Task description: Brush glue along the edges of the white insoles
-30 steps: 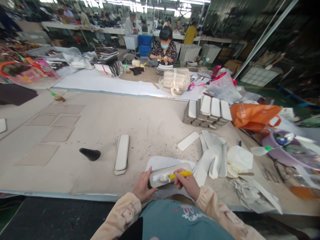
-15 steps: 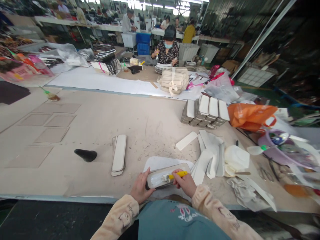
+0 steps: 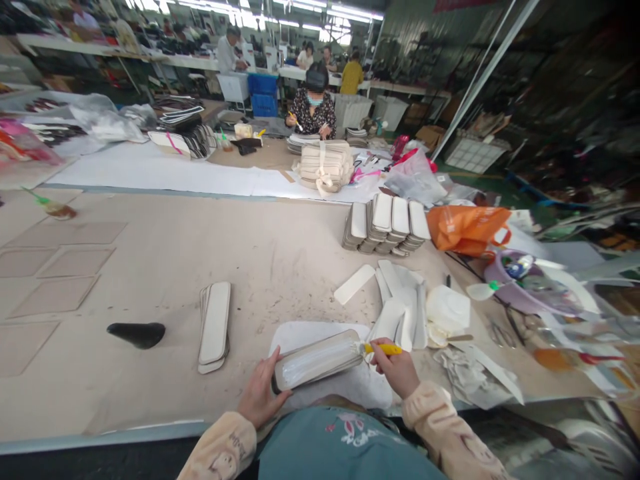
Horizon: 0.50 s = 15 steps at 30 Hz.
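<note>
My left hand (image 3: 261,392) grips the left end of a long, round-cornered panel (image 3: 320,360), thumb at the near edge and fingers at the far edge. A wet white coating shines along the panel's top. In my closed right hand (image 3: 397,371) is a brush with a yellow handle (image 3: 384,349); its whitened bristles are at the panel's right end. Under the panel lies a white sheet (image 3: 290,333). Left of it stands a small stack of similar pale panels (image 3: 215,327), and farther left is a black, smooth, tapered object (image 3: 137,334).
Loose white strips (image 3: 400,293) lie right of the sheet, beside a white plastic container (image 3: 447,310). Stacked panels (image 3: 385,223) stand farther back, near an orange bag (image 3: 467,227) and a purple basin (image 3: 515,287). Across the table a co-worker (image 3: 313,110) sits behind a tied bundle (image 3: 326,165).
My right hand has moved the brush rightward along the panel, from its middle to its right end. My left hand still holds the left end. The head view has shifted slightly.
</note>
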Each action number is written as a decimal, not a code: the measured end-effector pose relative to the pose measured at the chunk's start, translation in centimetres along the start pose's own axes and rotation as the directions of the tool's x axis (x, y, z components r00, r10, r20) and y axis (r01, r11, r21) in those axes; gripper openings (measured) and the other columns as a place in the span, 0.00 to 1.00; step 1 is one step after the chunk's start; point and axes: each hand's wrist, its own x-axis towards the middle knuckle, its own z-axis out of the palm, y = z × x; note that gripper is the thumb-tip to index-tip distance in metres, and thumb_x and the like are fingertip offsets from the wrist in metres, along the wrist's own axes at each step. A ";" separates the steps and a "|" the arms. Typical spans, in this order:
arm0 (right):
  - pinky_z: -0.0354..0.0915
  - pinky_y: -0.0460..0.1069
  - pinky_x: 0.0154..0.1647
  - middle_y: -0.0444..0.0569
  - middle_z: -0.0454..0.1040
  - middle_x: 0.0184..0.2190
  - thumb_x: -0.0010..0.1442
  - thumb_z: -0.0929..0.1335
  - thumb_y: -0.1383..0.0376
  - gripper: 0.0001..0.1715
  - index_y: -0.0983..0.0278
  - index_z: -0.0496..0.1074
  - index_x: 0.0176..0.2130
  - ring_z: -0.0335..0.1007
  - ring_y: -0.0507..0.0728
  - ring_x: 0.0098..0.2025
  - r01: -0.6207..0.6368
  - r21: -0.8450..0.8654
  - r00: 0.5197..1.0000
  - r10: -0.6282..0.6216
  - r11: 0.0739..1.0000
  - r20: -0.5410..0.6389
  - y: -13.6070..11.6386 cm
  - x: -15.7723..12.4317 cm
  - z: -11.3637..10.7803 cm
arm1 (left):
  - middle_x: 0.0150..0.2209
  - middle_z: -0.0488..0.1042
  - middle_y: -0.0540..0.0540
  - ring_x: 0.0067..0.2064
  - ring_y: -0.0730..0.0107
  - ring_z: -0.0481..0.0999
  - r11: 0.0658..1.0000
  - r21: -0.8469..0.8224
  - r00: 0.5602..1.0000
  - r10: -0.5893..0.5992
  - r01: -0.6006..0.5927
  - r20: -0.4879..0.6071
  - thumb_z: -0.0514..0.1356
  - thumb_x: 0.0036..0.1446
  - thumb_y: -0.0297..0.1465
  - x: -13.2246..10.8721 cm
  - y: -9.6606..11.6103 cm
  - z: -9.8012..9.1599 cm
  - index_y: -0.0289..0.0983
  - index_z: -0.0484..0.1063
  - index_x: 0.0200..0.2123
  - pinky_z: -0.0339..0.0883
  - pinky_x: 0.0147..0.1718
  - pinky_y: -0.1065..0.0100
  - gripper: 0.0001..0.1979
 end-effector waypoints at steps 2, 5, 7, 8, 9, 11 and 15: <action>0.65 0.47 0.22 0.42 0.73 0.19 0.60 0.62 0.46 0.22 0.61 0.69 0.38 0.69 0.54 0.19 0.029 0.009 1.000 -0.029 1.000 -0.011 -0.3 0.0 0.3 | 0.56 0.68 0.39 0.56 0.51 0.68 1.000 0.010 1.000 -0.001 0.001 0.003 0.63 0.50 0.30 0.0 0.0 0.0 0.43 0.33 0.67 0.63 0.55 0.44 0.50; 0.66 0.48 0.22 0.42 0.72 0.19 0.60 0.62 0.46 0.22 0.60 0.69 0.38 0.69 0.54 0.19 0.043 0.079 0.999 -0.045 0.996 0.016 -1.2 0.1 1.5 | 0.56 0.68 0.39 0.57 0.50 0.68 1.000 0.026 1.000 -0.003 0.003 0.012 0.63 0.50 0.30 0.1 0.1 0.0 0.43 0.33 0.67 0.62 0.56 0.43 0.50; 0.66 0.48 0.22 0.41 0.71 0.19 0.61 0.62 0.46 0.21 0.59 0.69 0.37 0.69 0.54 0.19 0.047 0.098 0.997 -0.053 0.994 0.058 -1.7 0.4 2.3 | 0.56 0.68 0.39 0.57 0.51 0.68 0.999 0.036 1.000 -0.001 0.001 0.001 0.63 0.51 0.30 0.0 0.0 0.1 0.43 0.33 0.67 0.61 0.57 0.43 0.49; 0.65 0.48 0.22 0.41 0.71 0.19 0.61 0.61 0.47 0.20 0.59 0.69 0.37 0.69 0.54 0.19 0.050 0.087 0.996 -0.056 0.995 0.070 -1.8 0.6 2.5 | 0.56 0.68 0.39 0.57 0.51 0.68 0.999 0.040 1.000 0.002 -0.001 -0.007 0.63 0.51 0.30 0.0 0.0 0.1 0.44 0.34 0.67 0.62 0.57 0.44 0.49; 0.65 0.48 0.22 0.41 0.71 0.19 0.61 0.61 0.47 0.20 0.59 0.69 0.36 0.69 0.54 0.19 0.054 0.065 0.996 -0.059 0.996 0.074 -1.7 0.9 2.5 | 0.56 0.68 0.40 0.57 0.52 0.68 0.999 0.042 1.000 0.004 -0.004 -0.015 0.63 0.51 0.31 0.0 0.0 0.2 0.44 0.34 0.67 0.62 0.56 0.44 0.49; 0.66 0.48 0.23 0.41 0.72 0.18 0.61 0.61 0.47 0.20 0.59 0.69 0.36 0.69 0.54 0.19 0.058 0.011 0.997 -0.058 0.998 0.047 -1.5 1.4 2.1 | 0.56 0.68 0.40 0.57 0.52 0.68 0.999 0.045 1.000 0.004 -0.003 -0.027 0.63 0.51 0.31 -0.1 -0.1 0.3 0.45 0.34 0.67 0.62 0.56 0.45 0.49; 0.66 0.48 0.26 0.41 0.73 0.18 0.62 0.61 0.48 0.19 0.60 0.69 0.37 0.71 0.55 0.20 0.034 -0.058 0.999 -0.035 0.998 -0.018 -0.8 1.7 0.1 | 0.55 0.69 0.40 0.57 0.52 0.68 0.999 0.033 0.999 0.002 -0.001 -0.039 0.63 0.50 0.31 -0.1 -0.2 0.4 0.45 0.35 0.67 0.62 0.56 0.44 0.49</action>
